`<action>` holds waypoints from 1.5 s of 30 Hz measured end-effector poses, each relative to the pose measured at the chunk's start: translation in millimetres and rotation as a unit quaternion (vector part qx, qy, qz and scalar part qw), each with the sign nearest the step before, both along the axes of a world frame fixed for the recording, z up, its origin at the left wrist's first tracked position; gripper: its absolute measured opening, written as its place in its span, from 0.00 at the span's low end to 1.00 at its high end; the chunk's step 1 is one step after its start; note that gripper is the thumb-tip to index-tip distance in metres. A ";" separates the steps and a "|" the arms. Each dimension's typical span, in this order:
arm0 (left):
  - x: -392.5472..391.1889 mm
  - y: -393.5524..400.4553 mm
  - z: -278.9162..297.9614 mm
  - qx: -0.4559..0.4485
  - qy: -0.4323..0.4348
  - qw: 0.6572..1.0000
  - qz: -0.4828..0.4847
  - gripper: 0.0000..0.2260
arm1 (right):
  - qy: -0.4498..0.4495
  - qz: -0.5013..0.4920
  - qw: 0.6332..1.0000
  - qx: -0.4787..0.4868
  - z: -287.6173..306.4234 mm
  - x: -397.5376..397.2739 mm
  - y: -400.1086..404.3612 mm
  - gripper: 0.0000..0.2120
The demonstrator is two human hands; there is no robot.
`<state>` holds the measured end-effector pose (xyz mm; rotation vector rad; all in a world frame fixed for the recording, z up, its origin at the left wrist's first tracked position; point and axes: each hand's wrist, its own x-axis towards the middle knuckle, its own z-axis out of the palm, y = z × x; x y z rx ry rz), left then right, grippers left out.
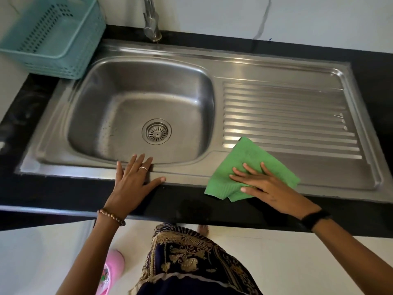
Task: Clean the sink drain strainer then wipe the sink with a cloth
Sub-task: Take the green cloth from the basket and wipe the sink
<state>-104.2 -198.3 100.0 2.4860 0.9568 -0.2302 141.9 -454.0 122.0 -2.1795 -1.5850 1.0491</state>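
A stainless steel sink (119, 86) is set into a black counter, with a ribbed draining board (282, 116) on its right. The round drain strainer (157, 131) sits in the bottom of the basin. A green cloth (244, 158) lies on the sink's front rim at the near corner of the draining board. My right hand (261, 184) presses flat on the cloth with straight, spread fingers. My left hand (134, 177) rests flat on the front rim of the basin, fingers straight, holding nothing.
A teal plastic basket (53, 35) stands at the back left of the counter. A chrome tap (151, 20) rises behind the basin. The black counter's front edge (191, 207) runs just below my hands. A pink object (110, 271) lies on the floor.
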 end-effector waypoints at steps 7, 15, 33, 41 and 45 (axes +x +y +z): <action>-35.9 12.1 3.6 0.022 -0.070 0.993 0.088 0.27 | -0.063 0.076 0.995 -0.003 -14.0 -62.0 100.9 0.24; -71.8 69.8 9.8 0.047 -0.051 0.994 0.082 0.26 | 0.011 0.114 0.993 0.032 -19.2 -144.9 221.8 0.22; -110.5 184.4 13.8 0.075 -0.007 0.989 -0.124 0.23 | 0.151 -0.002 0.988 -0.016 -2.9 -110.8 187.4 0.15; -119.3 200.3 15.8 0.066 -0.084 0.994 -0.030 0.19 | 0.187 0.076 0.979 0.023 -20.0 -199.6 337.0 0.18; -119.9 217.0 15.0 0.078 -0.101 0.992 -0.011 0.20 | 0.200 0.043 0.978 0.042 -18.6 -212.5 346.5 0.18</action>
